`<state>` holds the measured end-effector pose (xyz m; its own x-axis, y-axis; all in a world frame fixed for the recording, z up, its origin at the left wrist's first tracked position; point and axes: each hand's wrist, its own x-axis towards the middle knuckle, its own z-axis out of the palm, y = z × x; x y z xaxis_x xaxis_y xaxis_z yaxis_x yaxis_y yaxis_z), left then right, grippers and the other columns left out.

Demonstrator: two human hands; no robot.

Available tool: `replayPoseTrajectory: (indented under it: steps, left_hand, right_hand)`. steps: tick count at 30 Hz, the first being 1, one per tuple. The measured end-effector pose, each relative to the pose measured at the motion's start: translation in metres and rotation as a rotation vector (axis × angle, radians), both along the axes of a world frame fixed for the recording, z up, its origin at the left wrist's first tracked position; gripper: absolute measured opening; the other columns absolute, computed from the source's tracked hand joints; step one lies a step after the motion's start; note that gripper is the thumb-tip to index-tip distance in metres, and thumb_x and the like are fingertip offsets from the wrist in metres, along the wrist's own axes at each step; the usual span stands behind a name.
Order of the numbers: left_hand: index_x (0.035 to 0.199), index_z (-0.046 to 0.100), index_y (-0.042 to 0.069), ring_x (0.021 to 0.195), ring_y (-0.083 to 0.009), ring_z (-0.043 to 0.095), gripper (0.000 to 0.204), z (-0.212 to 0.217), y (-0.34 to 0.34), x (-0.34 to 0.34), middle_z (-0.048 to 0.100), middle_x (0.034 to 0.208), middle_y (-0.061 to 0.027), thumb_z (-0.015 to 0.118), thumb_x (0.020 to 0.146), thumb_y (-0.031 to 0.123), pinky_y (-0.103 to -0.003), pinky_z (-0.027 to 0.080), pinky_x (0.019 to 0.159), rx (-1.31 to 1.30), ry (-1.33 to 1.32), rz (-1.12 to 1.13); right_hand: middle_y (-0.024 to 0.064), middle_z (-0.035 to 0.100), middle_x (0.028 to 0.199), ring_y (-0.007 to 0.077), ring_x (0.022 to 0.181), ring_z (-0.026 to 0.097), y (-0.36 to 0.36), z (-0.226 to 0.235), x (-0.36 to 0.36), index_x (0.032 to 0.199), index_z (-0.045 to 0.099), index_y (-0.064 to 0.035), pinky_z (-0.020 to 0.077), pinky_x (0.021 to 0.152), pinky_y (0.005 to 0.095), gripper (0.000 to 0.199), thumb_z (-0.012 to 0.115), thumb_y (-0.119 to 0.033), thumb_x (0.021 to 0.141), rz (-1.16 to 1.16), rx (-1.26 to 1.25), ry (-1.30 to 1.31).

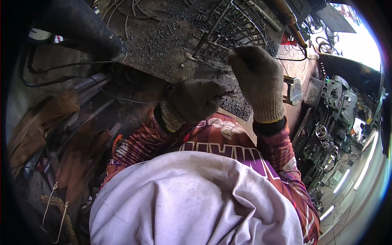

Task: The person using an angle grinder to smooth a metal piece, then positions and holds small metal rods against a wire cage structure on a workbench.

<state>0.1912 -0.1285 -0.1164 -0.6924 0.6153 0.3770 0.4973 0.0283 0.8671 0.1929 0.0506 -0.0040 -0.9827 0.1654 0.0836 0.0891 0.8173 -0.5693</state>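
Observation:
Both my hands wear grey knit work gloves over long patterned sleeves. My left hand point(194, 100) is closed just beyond my lap, near the bench's front edge. A small dark tip point(228, 93) sticks out on its right side; what it belongs to is hidden. Higher and to the right, my right hand point(258, 73) is also closed, its fingers turned toward a frame of curved metal bars point(212, 30). A thin pale end shows at its fingertips, too small to name. The frame lies on a dark metal bench top point(136, 49) strewn with grey bits.
A thick dark cylinder point(77, 28) juts in at upper left, with a thin cable point(134, 101) below it. Brown cloth point(45, 118) hangs over metal lengths at left. A large machine with handwheels point(339, 98) stands at right. More grey bits point(237, 108) lie between my hands.

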Motion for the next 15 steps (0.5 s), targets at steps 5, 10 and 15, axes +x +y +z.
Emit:
replayPoseTrajectory:
  steps: [5,10,15]
  left_hand:
    - [0.106,0.076,0.008,0.069,-0.0352,0.072,0.017,-0.032,0.007,0.015,0.071,0.081,-0.0147,0.074,0.089,0.009,-0.046,0.058,0.061,-0.046,0.184,0.143]
    - [0.097,0.078,0.016,0.059,-0.0274,0.064,0.011,-0.052,0.011,0.023,0.067,0.078,-0.0079,0.078,0.091,0.025,-0.042,0.054,0.052,-0.153,0.347,0.315]
    - [0.095,0.078,0.015,0.056,-0.0285,0.064,0.010,-0.015,0.009,0.002,0.067,0.075,-0.0077,0.078,0.091,0.024,-0.042,0.053,0.050,-0.049,0.312,0.203]
  right_hand:
    - [0.0187,0.078,0.090,0.0286,0.083,0.079,0.010,-0.009,0.011,0.107,0.076,-0.0004,0.0606,0.076,0.0380,0.025,0.077,-0.022,0.096,-0.088,-0.103,0.066]
    - [0.0183,0.078,0.091,0.0277,0.084,0.079,0.014,-0.018,0.015,0.107,0.076,-0.0008,0.0604,0.076,0.0369,0.024,0.077,-0.022,0.096,-0.118,-0.159,0.062]
    - [0.0174,0.078,0.090,0.0281,0.084,0.079,0.014,-0.029,0.018,0.107,0.077,-0.0018,0.0605,0.076,0.0374,0.023,0.076,-0.022,0.096,-0.165,-0.209,0.071]
